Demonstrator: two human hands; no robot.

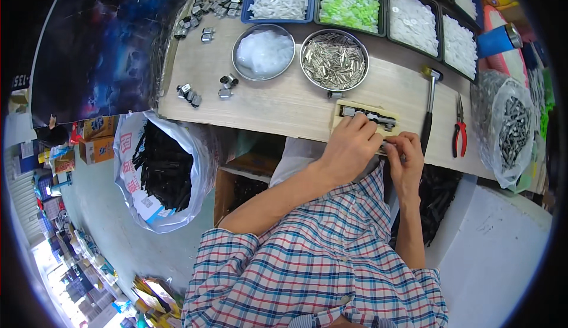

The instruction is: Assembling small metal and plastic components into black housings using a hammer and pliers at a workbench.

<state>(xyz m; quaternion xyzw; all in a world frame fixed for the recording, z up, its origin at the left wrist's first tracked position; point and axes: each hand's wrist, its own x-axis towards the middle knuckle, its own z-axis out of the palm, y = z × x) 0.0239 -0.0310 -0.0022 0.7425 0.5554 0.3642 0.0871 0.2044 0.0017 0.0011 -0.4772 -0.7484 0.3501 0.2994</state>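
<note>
Mid-assembly: left hand (349, 144) steadies the wooden jig (364, 117), right hand (405, 156) fingers pinched on a small metal part (390, 148); seating it needs careful alignment.

Both bare forearms are extended forward from short checked sleeves. The left hand (349, 144) is laid palm down, fingers curled and pressed forward, knuckles up. The right hand (406, 159) is held just beside it, fingers bent inward toward the left hand, thumb and fingertips pinched together. The wrists are kept nearly straight.
</note>
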